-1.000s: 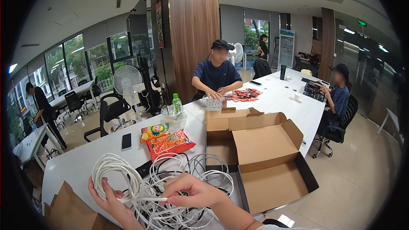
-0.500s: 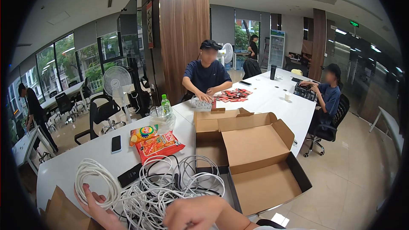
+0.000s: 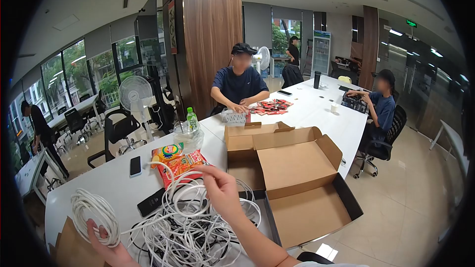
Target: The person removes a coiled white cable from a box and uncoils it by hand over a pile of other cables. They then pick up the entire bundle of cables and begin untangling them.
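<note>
White table (image 3: 111,180) stretches away toward a wood-clad pillar (image 3: 213,34), and across it sits a person in a dark shirt (image 3: 240,83). At my near side, my left hand (image 3: 106,247) is closed around a coil of white cable (image 3: 106,210), with its fingers bent through the ring. From this coil a strand runs to the tangled pile of cables (image 3: 190,240), which lies on the table just beside the open cardboard box (image 3: 297,165). My right hand (image 3: 220,190) is raised over the pile, with the index finger stretched out beside a white loop; whether the fingertips pinch the cable, I cannot tell. As I judge it, the main danger is a knot: black and white cables cross in many places, so a hard pull on one strand could tighten the others. Some loops stand up in front of the red snack packet (image 3: 197,158), and they could catch it and drag it along. Near them lies a flat black device (image 3: 150,203), which a moving loop might push. If my left fingers loosen, the coil could open and lose its shape.
</note>
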The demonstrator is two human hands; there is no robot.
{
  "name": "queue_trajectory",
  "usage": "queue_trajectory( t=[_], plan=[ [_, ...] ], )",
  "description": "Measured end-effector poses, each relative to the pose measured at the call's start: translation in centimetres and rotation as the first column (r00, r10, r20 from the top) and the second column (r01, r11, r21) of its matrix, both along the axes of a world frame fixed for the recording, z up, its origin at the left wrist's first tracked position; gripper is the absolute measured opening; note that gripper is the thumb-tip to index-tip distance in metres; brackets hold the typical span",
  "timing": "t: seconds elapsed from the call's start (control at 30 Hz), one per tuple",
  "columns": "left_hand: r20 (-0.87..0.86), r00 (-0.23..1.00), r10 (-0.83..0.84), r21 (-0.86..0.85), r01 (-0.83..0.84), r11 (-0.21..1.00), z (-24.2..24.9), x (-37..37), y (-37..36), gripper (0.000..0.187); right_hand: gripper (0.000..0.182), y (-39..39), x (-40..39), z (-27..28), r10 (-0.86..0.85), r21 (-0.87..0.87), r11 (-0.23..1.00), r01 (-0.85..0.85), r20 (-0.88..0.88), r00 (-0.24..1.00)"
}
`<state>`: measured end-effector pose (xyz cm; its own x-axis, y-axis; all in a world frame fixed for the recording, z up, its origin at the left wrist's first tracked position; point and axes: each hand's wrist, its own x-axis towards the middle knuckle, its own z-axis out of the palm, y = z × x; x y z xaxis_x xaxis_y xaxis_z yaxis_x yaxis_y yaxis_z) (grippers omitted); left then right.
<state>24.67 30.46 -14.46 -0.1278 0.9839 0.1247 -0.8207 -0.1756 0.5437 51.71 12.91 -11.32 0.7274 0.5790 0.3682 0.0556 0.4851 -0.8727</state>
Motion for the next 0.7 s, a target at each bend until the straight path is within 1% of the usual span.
queue_trajectory(
  t=[0.03,0.07,0.1,0.13,0.23,0.27,0.33,0.37,0.4,0.43,0.47,0.5,0.53,0.57,0.6,0.63,0.67,0.7],
  plan=[
    [0.014,1.0,-0.008,-0.075,0.009,0.997,0.6,0.2,-0.6,0.043,0.026,0.2,0.1,-0.4,-0.132,-0.041,0.989,0.145,0.226,0.965],
    [0.029,0.996,-0.082,-0.05,0.083,0.995,0.5,0.1,-0.8,0.044,0.027,0.5,0.2,-0.7,-0.241,-0.045,0.956,0.291,0.447,0.862],
    [0.041,0.987,-0.156,-0.025,0.157,0.987,0.5,0.1,-1.1,0.044,0.029,0.7,0.1,-0.9,-0.321,-0.014,0.903,0.429,0.641,0.697],
    [0.052,0.972,-0.23,0.001,0.23,0.973,0.5,0.2,-1.4,0.044,0.036,0.7,0.0,-0.9,-0.293,-0.061,0.892,0.449,0.677,0.675],
    [-0.066,0.971,-0.231,0.059,0.235,0.97,1.5,1.9,-4.2,0.05,0.033,0.5,-1.7,0.3,-0.341,0.122,0.931,0.343,0.62,0.707],
    [-0.135,0.959,-0.251,0.119,0.267,0.956,1.7,2.4,-5.1,0.053,0.047,-0.1,-2.2,0.7,-0.178,0.053,0.981,0.186,0.623,0.762],
    [-0.272,0.923,-0.272,0.234,0.337,0.912,2.3,3.3,-6.6,0.058,0.062,-0.3,-3.7,1.9,-0.062,0.057,0.998,0.033,0.66,0.748],
    [-0.319,0.902,-0.292,0.311,0.39,0.867,2.6,4.0,-7.3,0.06,0.071,-0.2,-4.1,2.1,-0.004,0.055,0.997,-0.045,0.678,0.735],
    [-0.367,0.878,-0.306,0.381,0.442,0.812,3.0,4.9,-7.8,0.062,0.086,0.1,-4.1,1.7,0.069,-0.009,0.995,-0.097,0.769,0.635],
    [-0.417,0.853,-0.314,0.444,0.493,0.748,3.3,5.6,-8.4,0.064,0.084,0.3,-4.2,1.4,0.153,-0.037,0.981,-0.189,0.749,0.645],
    [-0.459,0.83,-0.317,0.463,0.528,0.712,3.4,6.0,-8.9,0.061,0.083,0.7,-4.4,1.1,0.237,-0.061,0.957,-0.282,0.726,0.646],
    [-0.488,0.822,-0.293,0.44,0.522,0.731,3.4,6.1,-9.0,0.06,0.081,0.9,-4.5,1.0,0.319,-0.082,0.924,-0.372,0.702,0.637],
    [-0.519,0.81,-0.271,0.415,0.517,0.749,3.3,6.1,-9.1,0.06,0.07,0.3,-4.4,1.4,0.492,-0.099,0.84,-0.534,0.554,0.671],
    [-0.548,0.798,-0.25,0.392,0.509,0.766,3.3,6.1,-9.1,0.059,0.065,0.5,-4.1,0.9,0.465,-0.082,0.859,-0.506,0.54,0.702],
    [-0.522,0.812,-0.261,0.42,0.511,0.75,3.5,6.0,-9.0,0.058,0.061,0.8,-3.7,0.5,0.436,-0.065,0.876,-0.477,0.526,0.73],
    [-0.484,0.842,-0.239,0.426,0.465,0.777,3.5,5.9,-8.7,0.059,0.056,1.0,-3.5,0.5,0.407,-0.048,0.893,-0.448,0.514,0.755],
    [-0.448,0.868,-0.216,0.426,0.419,0.802,3.5,5.8,-8.4,0.06,0.041,-0.2,-2.7,0.7,0.529,-0.205,0.845,-0.494,0.193,0.826],
    [-0.412,0.89,-0.193,0.422,0.374,0.826,3.4,5.6,-8.0,0.06,0.035,0.0,-2.6,0.5,0.425,0.011,0.903,-0.428,0.101,0.899]
  ],
)
